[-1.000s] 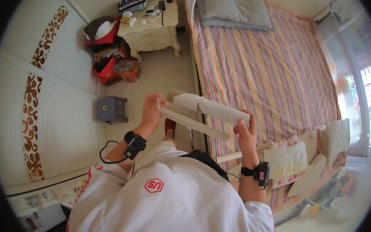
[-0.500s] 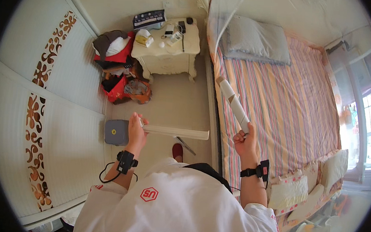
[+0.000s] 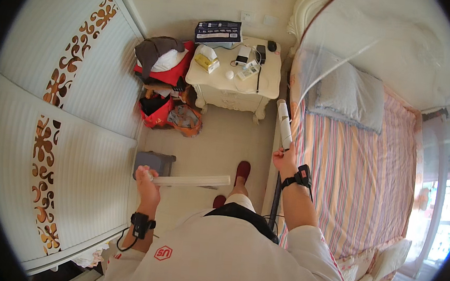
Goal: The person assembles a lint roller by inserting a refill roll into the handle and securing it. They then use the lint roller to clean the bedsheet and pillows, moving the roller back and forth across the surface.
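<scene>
My left hand [image 3: 148, 184] is closed around one end of a long, pale, straight stick [image 3: 195, 181], which points right across the floor in front of me. My right hand [image 3: 286, 160] grips the lower end of a white tube [image 3: 284, 126], perhaps cardboard, with a torn-looking notch partway along it. The tube points away from me over the near edge of the bed. Straps with small black devices circle both wrists.
A cream nightstand [image 3: 235, 79] with small items stands ahead. To its left are red bags [image 3: 156, 111] with clothes. A grey bin [image 3: 155, 160] is by the sliding wardrobe [image 3: 83, 166]. The striped bed [image 3: 354, 177], with a sheer net [image 3: 344, 39], lies right.
I have moved forward, and a second slippered foot now shows ahead. The tube has swung more upright, from above the mattress to the bed's edge. Both hands keep their hold.
</scene>
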Demonstrator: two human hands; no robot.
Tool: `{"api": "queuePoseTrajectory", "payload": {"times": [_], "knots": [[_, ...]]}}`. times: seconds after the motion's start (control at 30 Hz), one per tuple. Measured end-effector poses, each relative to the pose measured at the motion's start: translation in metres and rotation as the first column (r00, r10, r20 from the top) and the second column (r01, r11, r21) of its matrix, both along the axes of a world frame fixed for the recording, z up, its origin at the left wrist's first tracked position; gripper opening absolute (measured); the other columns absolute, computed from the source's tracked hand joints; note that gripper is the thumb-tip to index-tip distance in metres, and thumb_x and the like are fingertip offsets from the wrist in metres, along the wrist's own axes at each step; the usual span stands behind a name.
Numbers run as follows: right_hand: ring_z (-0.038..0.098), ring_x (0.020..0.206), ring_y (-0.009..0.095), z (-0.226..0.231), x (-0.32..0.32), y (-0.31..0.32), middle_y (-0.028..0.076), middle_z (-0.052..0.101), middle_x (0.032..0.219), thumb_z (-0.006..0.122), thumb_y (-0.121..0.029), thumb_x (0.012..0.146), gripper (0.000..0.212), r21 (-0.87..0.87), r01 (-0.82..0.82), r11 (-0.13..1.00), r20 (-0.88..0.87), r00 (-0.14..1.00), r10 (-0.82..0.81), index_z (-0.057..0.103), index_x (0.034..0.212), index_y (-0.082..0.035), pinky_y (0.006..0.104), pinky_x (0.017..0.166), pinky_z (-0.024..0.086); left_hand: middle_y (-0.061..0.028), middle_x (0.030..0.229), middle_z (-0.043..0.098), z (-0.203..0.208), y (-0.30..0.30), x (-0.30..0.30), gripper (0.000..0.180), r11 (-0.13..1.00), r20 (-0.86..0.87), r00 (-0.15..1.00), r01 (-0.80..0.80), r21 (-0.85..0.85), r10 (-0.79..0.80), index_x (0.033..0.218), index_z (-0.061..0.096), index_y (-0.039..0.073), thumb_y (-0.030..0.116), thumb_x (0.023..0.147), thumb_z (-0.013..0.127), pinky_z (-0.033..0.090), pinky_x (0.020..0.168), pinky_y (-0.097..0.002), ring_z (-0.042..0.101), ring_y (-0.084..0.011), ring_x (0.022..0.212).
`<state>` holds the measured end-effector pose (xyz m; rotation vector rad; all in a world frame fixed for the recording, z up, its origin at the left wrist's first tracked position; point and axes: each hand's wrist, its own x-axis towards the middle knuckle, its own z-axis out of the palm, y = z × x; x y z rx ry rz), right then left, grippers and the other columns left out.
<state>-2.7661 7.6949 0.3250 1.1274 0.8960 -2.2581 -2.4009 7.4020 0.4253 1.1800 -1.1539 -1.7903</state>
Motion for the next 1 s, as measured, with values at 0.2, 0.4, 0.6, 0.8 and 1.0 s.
{"api": "queuePoseTrajectory", "payload": {"times": [0.2, 0.4, 0.6, 0.8, 1.0], "knots": [[0.032, 0.049, 0.014, -0.082, -0.148, -0.082, 0.003, 0.037, 0.066, 0.057, -0.056, 0.090, 0.048, 0.089, -0.038, 0.995, 0.079, 0.996, 0.031, 0.044, 0.088, -0.009, 0.0301, 0.047, 0.033, -0.0002, 0.076, 0.051, -0.010, -0.039, -0.046, 0.031, 0.977, 0.114, 0.971, -0.212, -0.005, 0.212, 0.106, 0.047, 0.015, 0.045, 0.099, 0.045, 0.042, 0.059, -0.0282, 0.047, -0.0113, 0.070], [0.028, 0.052, 0.015, -0.145, -0.259, -0.150, 0.003, 0.029, 0.061, 0.051, -0.055, 0.094, 0.048, 0.225, -0.148, 0.963, 0.118, 0.985, 0.123, 0.045, 0.084, -0.008, 0.0323, 0.048, 0.029, 0.0000, 0.074, 0.050, 0.008, -0.056, -0.126, 0.031, 0.932, 0.224, 0.912, -0.360, 0.032, 0.344, 0.100, 0.048, 0.015, 0.045, 0.100, 0.042, 0.041, 0.065, -0.0305, 0.046, -0.0118, 0.071], [0.025, 0.052, 0.015, -0.183, -0.321, -0.189, 0.003, 0.030, 0.064, 0.049, -0.048, 0.097, 0.043, 0.353, -0.334, 0.874, 0.051, 0.939, 0.339, 0.051, 0.107, -0.007, 0.0332, 0.047, 0.028, -0.0008, 0.073, 0.050, 0.010, -0.064, -0.192, 0.033, 0.893, 0.231, 0.868, -0.449, -0.008, 0.439, 0.097, 0.048, 0.014, 0.046, 0.100, 0.041, 0.040, 0.067, -0.0286, 0.045, -0.0118, 0.071], [0.034, 0.051, 0.015, -0.195, -0.344, -0.209, 0.004, 0.048, 0.077, 0.053, -0.040, 0.096, 0.037, 0.568, -0.468, 0.678, 0.113, 0.859, 0.499, 0.048, 0.120, -0.012, 0.0304, 0.042, 0.029, -0.0009, 0.073, 0.051, 0.015, -0.070, -0.222, 0.034, 0.897, 0.177, 0.883, -0.442, 0.008, 0.434, 0.095, 0.049, 0.013, 0.046, 0.101, 0.042, 0.040, 0.066, -0.0258, 0.046, -0.0111, 0.069], [0.043, 0.053, 0.017, -0.185, -0.346, -0.210, 0.008, 0.057, 0.099, 0.055, -0.042, 0.094, 0.043, 0.664, -0.499, 0.556, 0.140, 0.814, 0.563, 0.046, 0.125, -0.014, 0.0314, 0.042, 0.036, 0.0001, 0.074, 0.051, 0.025, -0.075, -0.235, 0.034, 0.896, 0.202, 0.878, -0.444, 0.006, 0.434, 0.095, 0.049, 0.013, 0.047, 0.100, 0.043, 0.040, 0.065, -0.0245, 0.047, -0.0097, 0.069]]}}
